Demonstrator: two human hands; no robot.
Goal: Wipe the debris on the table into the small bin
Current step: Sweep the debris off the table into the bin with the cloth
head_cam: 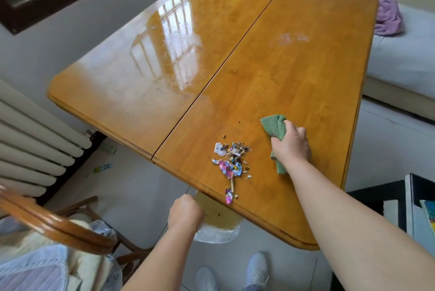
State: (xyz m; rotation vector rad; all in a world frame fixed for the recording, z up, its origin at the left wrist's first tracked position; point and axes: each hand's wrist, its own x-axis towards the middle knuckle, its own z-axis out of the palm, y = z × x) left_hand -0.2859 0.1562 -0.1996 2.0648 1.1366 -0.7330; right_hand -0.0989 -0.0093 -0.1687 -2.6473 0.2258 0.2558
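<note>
One table [294, 66], one bin [219, 231], one cloth [276, 127], two hands, one heap of debris [231, 160] near the front edge.
The bin sits under that edge, its rim gripped by the curled left hand [186, 213]. The right hand [292, 147] clutches the bunched cloth on the tabletop, just right of the heap. One wrapper lies apart at the very edge; the crumbs are too many to count. A fast or skewed sweep would likely scatter light scraps past the half-hidden rim.

Glossy wooden table [282, 66], debris [231, 163] of wrappers, scraps and crumbs heaped near its front edge, green cloth [276, 129] bunched beside, small bin [221, 231] with clear liner below that edge.
</note>
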